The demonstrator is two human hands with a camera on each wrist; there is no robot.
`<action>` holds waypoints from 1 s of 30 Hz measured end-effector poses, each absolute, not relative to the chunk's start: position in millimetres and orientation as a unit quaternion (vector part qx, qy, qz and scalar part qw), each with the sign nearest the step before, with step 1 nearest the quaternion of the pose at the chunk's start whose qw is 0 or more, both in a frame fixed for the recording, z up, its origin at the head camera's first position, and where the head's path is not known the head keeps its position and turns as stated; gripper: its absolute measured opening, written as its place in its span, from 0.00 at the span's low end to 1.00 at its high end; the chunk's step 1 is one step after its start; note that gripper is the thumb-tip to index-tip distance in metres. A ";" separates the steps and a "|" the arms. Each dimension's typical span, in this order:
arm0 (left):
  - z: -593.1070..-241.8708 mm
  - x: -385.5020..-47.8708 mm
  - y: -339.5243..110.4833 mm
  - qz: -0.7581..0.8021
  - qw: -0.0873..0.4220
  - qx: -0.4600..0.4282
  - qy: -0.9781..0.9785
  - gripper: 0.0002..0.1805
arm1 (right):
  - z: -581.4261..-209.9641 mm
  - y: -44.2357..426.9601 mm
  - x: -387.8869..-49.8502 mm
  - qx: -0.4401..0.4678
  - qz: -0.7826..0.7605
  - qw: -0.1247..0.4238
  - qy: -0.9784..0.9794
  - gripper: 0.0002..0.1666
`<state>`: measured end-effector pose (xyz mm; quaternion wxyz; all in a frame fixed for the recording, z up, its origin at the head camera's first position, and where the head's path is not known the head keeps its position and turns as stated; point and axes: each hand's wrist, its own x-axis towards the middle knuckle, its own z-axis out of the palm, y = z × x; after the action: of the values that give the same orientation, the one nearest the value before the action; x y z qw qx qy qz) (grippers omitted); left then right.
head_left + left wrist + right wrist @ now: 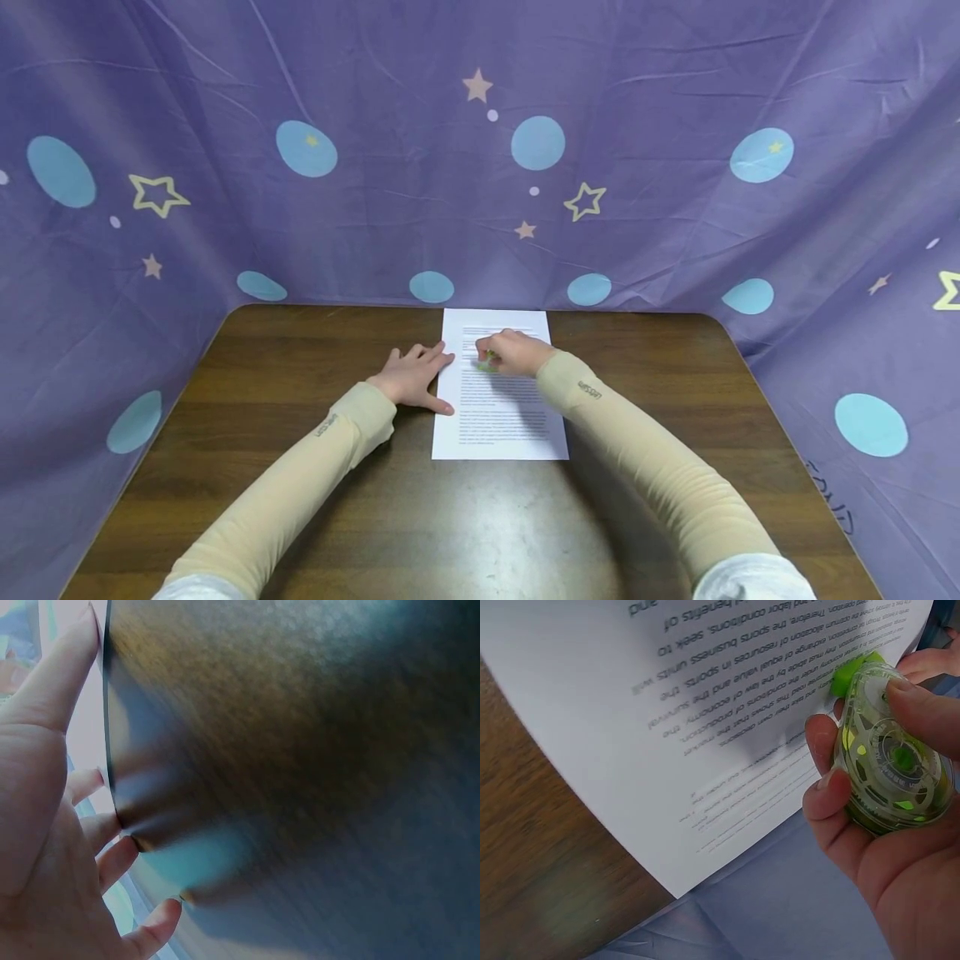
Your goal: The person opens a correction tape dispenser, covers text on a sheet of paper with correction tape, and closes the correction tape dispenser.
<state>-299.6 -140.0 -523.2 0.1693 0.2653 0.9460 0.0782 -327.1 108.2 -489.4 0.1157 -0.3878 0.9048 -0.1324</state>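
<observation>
A printed white sheet (498, 417) lies on the brown table, its far end at the table's back edge. On the sheet's left edge rest the thumb and some fingers of the left hand (412, 379), spread apart; the left wrist view shows this hand (52, 825) with its other fingertips on the wood. The right hand (517, 352) is over the upper part of the text. In the right wrist view its fingers and thumb grip a clear and green correction tape dispenser (896, 761), with the green tip end (849, 677) at the printed lines.
The brown table (360, 517) extends in front of and to both sides of the sheet. A purple curtain (375, 208) with stars and blue ovals hangs behind the table and along its left and right sides.
</observation>
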 end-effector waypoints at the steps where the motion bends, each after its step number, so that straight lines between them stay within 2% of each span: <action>1: -523.4 -299.7 -140.0 0.078 0.170 0.265 0.946 0.62 | -489.6 109.2 -327.3 -0.388 -0.133 0.116 0.905 0.08; 30: -512.2 -293.0 -137.9 0.083 0.177 0.261 0.945 0.61 | -488.5 138.3 -322.3 -0.381 -0.136 0.103 0.909 0.06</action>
<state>-293.0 -137.9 -512.2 0.1765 0.2613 0.9454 0.0830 -322.3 138.3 -488.5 0.1030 -0.3812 0.9087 -0.1356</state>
